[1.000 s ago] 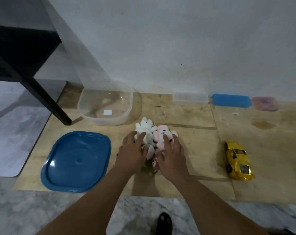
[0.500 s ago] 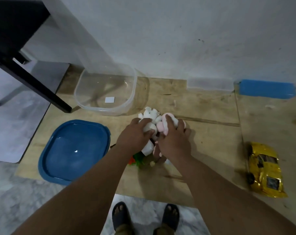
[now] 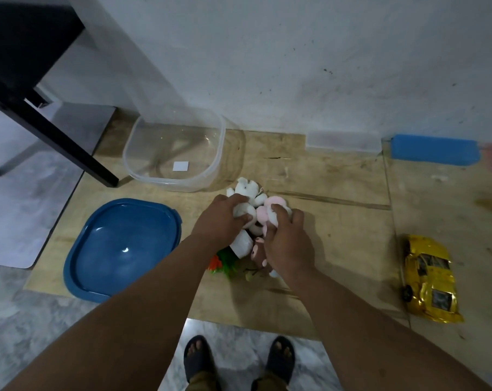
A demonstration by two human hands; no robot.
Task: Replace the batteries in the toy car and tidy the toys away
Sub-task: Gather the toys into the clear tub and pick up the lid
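Plush white and pink soft toys [image 3: 256,210] sit bunched at the middle of the wooden board [image 3: 323,221], the left hand [image 3: 219,221] and right hand [image 3: 287,241] both closed around them. The clear tub [image 3: 211,167] at eleven o'clock holds no toys yet, its blue lid [image 3: 120,249] at nine o'clock off. The yellow car [image 3: 429,277] lies at three o'clock, untouched; whether its batteries are changed cannot be told.

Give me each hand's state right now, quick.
Left hand: closed, its grip on the white plush toy.
Right hand: closed, its grip on the pink plush toy.
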